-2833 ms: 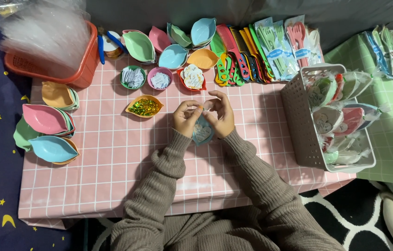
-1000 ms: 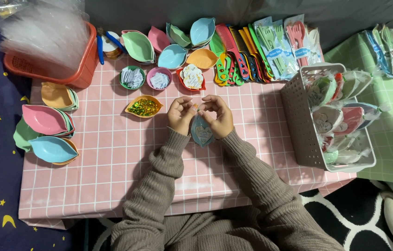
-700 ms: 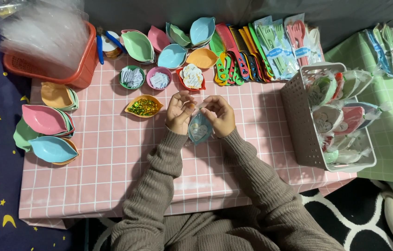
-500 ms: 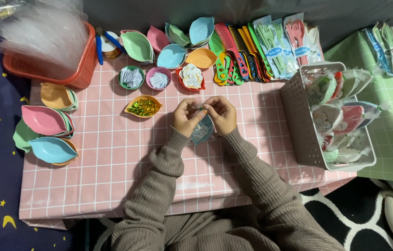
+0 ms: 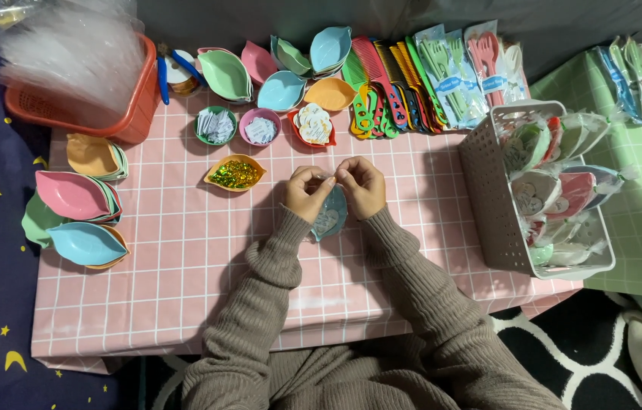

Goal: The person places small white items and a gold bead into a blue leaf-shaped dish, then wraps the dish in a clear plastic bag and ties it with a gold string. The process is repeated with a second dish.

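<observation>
My left hand (image 5: pixel 306 192) and my right hand (image 5: pixel 361 184) meet over the pink checked table (image 5: pixel 184 258), fingertips pinched together at the top of a small blue leaf-shaped dish (image 5: pixel 329 215) wrapped in clear film. The dish hangs between my wrists with small white pieces inside it. A yellow dish of green glitter (image 5: pixel 235 173) lies just left of my left hand. Three small dishes of paper bits, green (image 5: pixel 215 125), pink (image 5: pixel 259 127) and red (image 5: pixel 312 126), sit beyond my hands.
A white basket (image 5: pixel 488 190) of wrapped dishes stands at the right. Stacks of leaf dishes (image 5: pixel 82 220) lie at the left edge, more at the back (image 5: pixel 281 72). An orange basket (image 5: pixel 120 114) holds clear bags. Combs (image 5: pixel 382 83) and packaged cutlery (image 5: pixel 458 72) line the back.
My hands have stayed in the same spot, working the film at the top of the blue dish; the fingertips have closed together and the dish has shifted slightly.
</observation>
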